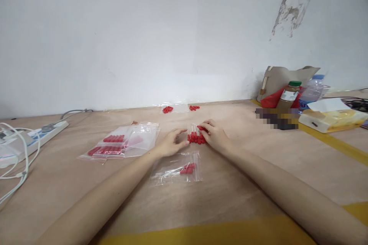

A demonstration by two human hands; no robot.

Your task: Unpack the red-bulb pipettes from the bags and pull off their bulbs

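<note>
In the middle of the table, several white sticks with red ends lie side by side, red ends toward me. My left hand is at their left side, thumb and fingers apart, the thumb tip at the nearest red end. On the right, my right hand has its fingertips closed on a red-ended stick over the row. Closer to me lies a clear zip bag with a few red-ended pieces inside. Whether the thumb presses on the row I cannot tell.
Left of my hands, clear bags with red pieces overlap. Small red piles lie by the wall. A power strip with white cables is far left. At right stand a green-capped bottle, a water bottle and a tissue pack.
</note>
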